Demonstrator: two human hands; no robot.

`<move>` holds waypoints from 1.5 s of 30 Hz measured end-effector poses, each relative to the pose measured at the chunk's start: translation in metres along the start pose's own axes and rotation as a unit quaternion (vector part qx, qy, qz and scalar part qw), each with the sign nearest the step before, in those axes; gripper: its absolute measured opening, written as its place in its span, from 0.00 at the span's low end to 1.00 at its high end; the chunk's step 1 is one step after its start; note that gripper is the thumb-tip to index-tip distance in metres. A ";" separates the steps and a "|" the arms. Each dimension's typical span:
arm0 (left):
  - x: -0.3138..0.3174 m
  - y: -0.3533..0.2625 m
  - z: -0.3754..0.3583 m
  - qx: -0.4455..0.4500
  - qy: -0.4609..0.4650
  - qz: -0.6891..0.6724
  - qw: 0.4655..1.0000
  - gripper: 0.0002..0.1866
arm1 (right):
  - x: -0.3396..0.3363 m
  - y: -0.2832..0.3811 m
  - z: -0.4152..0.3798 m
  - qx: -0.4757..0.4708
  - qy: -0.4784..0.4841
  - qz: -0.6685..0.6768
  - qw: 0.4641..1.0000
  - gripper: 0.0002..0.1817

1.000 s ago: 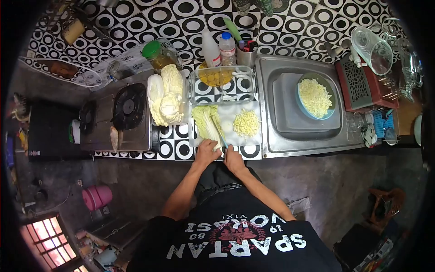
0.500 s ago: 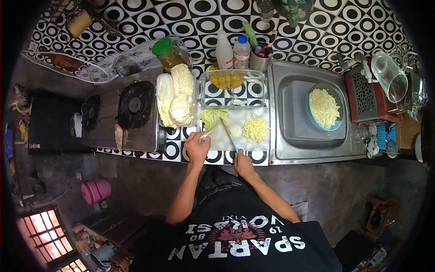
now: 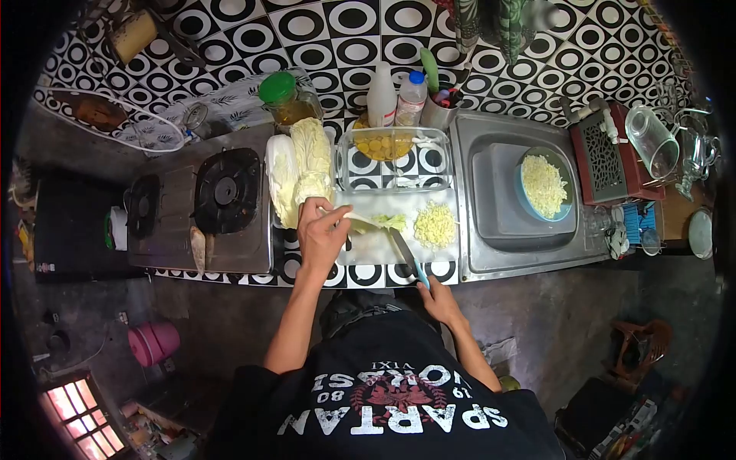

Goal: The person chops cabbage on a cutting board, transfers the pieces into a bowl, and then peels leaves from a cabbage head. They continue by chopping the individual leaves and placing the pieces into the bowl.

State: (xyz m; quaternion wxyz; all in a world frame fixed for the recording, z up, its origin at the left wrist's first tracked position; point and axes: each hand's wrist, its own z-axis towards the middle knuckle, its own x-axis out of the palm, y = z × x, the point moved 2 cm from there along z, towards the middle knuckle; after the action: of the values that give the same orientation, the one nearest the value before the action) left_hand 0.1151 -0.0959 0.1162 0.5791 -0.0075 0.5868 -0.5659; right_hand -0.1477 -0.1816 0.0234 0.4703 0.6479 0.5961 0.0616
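Note:
My left hand point(image 3: 322, 234) is closed on the pale stem end of a napa cabbage leaf point(image 3: 362, 222), close beside the whole cabbages. The leaf stretches sideways across the white translucent cutting board point(image 3: 372, 254), its green end pointing right. In my right hand point(image 3: 441, 300) is a knife point(image 3: 404, 250) by its blue handle, the blade slanting up and left with its tip at the leaf's green end. A heap of chopped cabbage point(image 3: 435, 226) lies on the board's right side, just right of the blade.
Left of the board are whole napa cabbages point(image 3: 313, 157), then a stove point(image 3: 228, 180). Behind it stand a glass container point(image 3: 353, 180) and bottles point(image 3: 410, 98). To the right, a bowl point(image 3: 566, 211) of chopped cabbage sits in the steel sink point(image 3: 491, 257).
My left hand has moved up and left, and the leaf, which was upright at the board's back, now lies crosswise. The knife and right hand have shifted right and toward me.

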 end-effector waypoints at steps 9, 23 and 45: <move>0.004 0.004 -0.018 0.067 -0.034 -0.012 0.997 0.17 | -0.021 0.003 -0.010 -0.038 -0.091 0.058 0.993 0.17; 0.064 0.081 -0.152 -0.441 -0.110 -0.378 0.806 0.09 | 0.009 0.002 0.020 -0.091 0.030 -0.028 0.995 0.19; 0.090 0.116 -0.150 -0.447 0.062 -0.278 0.848 0.14 | 0.056 -0.002 0.073 -0.065 0.040 -0.243 0.967 0.17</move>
State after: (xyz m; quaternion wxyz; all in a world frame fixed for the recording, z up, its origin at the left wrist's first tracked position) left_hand 0.0566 -0.0157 -0.0692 0.2941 -0.3934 0.7845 -0.3786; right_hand -0.0864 -0.1741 -0.0449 0.4880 0.4484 0.7488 0.0097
